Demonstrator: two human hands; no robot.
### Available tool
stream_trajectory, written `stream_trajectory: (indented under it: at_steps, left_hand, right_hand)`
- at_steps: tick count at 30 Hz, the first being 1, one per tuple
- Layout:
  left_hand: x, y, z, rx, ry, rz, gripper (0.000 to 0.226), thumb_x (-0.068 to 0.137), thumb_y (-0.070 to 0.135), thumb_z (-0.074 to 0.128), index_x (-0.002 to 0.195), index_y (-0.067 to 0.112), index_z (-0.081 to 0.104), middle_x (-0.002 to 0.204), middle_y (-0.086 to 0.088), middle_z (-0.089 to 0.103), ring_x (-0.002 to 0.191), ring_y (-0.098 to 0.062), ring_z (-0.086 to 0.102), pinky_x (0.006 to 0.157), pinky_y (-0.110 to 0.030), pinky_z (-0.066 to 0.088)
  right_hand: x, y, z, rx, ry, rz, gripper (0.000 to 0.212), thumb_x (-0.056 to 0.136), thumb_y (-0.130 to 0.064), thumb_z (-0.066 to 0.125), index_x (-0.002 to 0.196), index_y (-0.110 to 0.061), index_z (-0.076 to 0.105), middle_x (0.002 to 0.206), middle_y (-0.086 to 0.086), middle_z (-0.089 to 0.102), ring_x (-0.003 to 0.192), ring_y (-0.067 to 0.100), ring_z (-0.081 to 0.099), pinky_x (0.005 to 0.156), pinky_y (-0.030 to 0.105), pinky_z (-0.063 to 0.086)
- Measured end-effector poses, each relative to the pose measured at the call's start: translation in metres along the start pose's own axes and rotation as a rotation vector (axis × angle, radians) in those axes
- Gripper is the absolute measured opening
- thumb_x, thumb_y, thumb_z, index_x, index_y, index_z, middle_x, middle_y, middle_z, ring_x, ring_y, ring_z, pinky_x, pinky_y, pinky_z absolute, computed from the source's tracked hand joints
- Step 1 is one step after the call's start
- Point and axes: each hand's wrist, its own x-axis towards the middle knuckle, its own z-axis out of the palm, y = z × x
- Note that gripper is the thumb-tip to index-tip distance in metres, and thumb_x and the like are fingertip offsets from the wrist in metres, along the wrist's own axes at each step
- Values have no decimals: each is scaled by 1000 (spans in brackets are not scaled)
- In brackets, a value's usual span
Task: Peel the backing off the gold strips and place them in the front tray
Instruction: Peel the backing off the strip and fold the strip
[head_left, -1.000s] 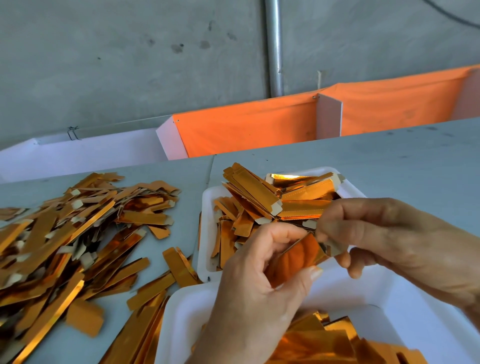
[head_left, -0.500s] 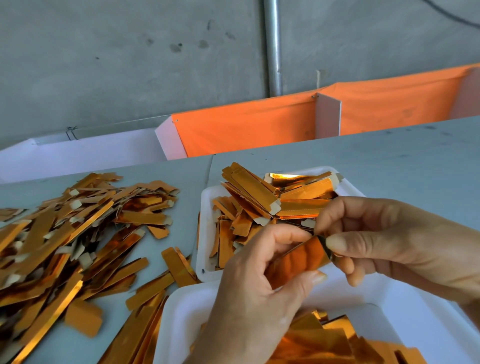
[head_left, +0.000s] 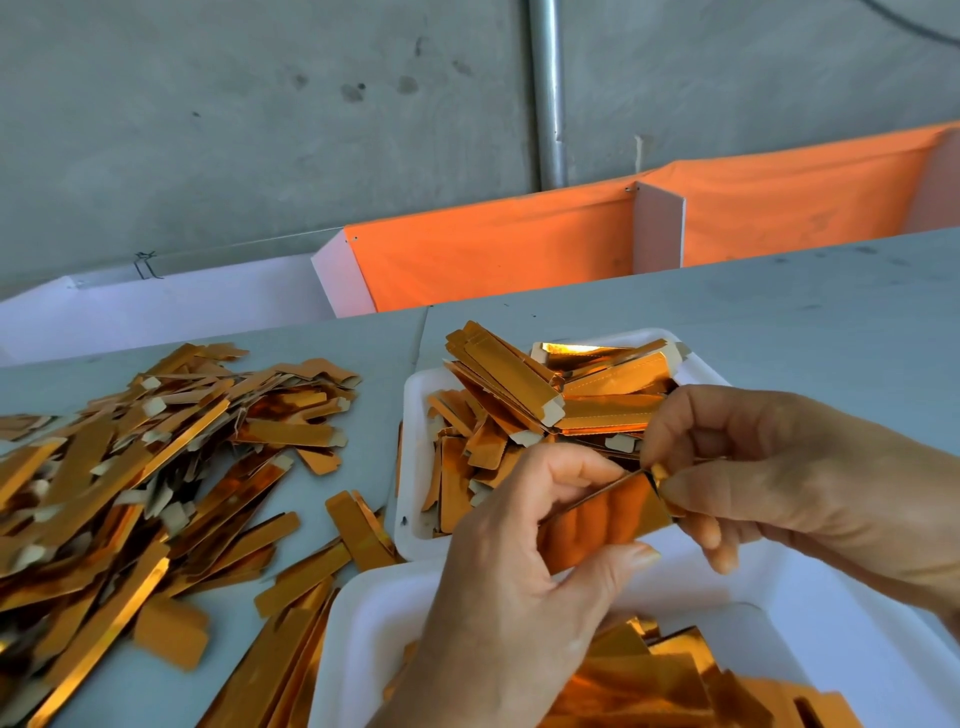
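My left hand (head_left: 514, 571) holds a gold strip (head_left: 608, 519) between thumb and curled fingers, above the front white tray (head_left: 363, 623). My right hand (head_left: 789, 478) pinches the strip's right end between thumb and forefinger, where a small piece is bent up. The strip's shiny face mirrors my fingers. Several peeled gold pieces (head_left: 701, 680) lie in the front tray. Behind it a second white tray (head_left: 415, 467) is filled with gold strips (head_left: 519, 395).
A large heap of gold strips and offcuts (head_left: 130, 467) covers the grey table (head_left: 779, 312) on the left, some reaching under the front tray's left edge. Orange cloth bins (head_left: 493, 260) and a white bin run along the table's far edge, with a metal pipe (head_left: 545, 93) behind.
My right hand's fingers have shifted on the strip's right end, and the strip has tilted a little flatter. The left hand keeps its hold in almost the same place.
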Motion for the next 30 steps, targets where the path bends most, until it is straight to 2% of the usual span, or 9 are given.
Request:
stream_trajectory:
  at_steps: [6,11,15,18,21,26,30]
  left_hand:
    - [0,-2,0,-28,3,18,34,70,43,69,101,40,55,106,17,67,102,-7,64,83,-22,52]
    - [1,-2,1,103,48,94,28,75,44,66,99,41,53,106,19,64,103,-4,62,80,-12,48]
    - [0,-2,2,165,80,109,28,77,37,68,99,42,52,106,21,62,100,-1,61,79,-16,51]
    - [0,-2,2,199,97,110,29,75,40,68,99,42,51,105,22,62,99,-1,61,78,-18,52]
    - [-1,-2,3,256,121,136,27,76,39,67,97,42,51,100,22,61,92,-1,61,73,-12,48]
    - [0,-1,3,312,123,210,21,78,45,62,96,39,53,106,24,58,96,4,58,75,-6,44]
    - [0,0,3,334,151,253,19,79,42,61,95,37,53,106,23,58,94,4,57,74,-6,44]
  right_hand:
    - [-1,-1,1,0,27,-1,12,64,-9,64,71,-17,69,57,11,59,46,19,56,44,17,44]
    - [1,0,6,-76,94,-18,11,61,-13,63,68,-20,67,55,8,60,47,18,59,46,16,46]
    - [3,2,7,-91,134,-10,13,59,-15,64,72,-15,66,56,8,61,48,19,60,51,20,48]
    - [4,4,7,-98,116,-20,11,61,-14,64,71,-19,66,56,6,61,49,18,60,51,20,49]
    - [3,4,5,-142,61,-51,12,64,-16,66,73,-24,66,58,4,62,52,17,62,53,21,50]
    - [1,4,-1,-105,13,-51,3,71,-21,65,73,-20,68,60,7,64,54,17,62,53,19,50]
    - [1,4,1,-109,24,-57,6,68,-17,63,71,-22,67,56,6,61,49,14,57,51,17,47]
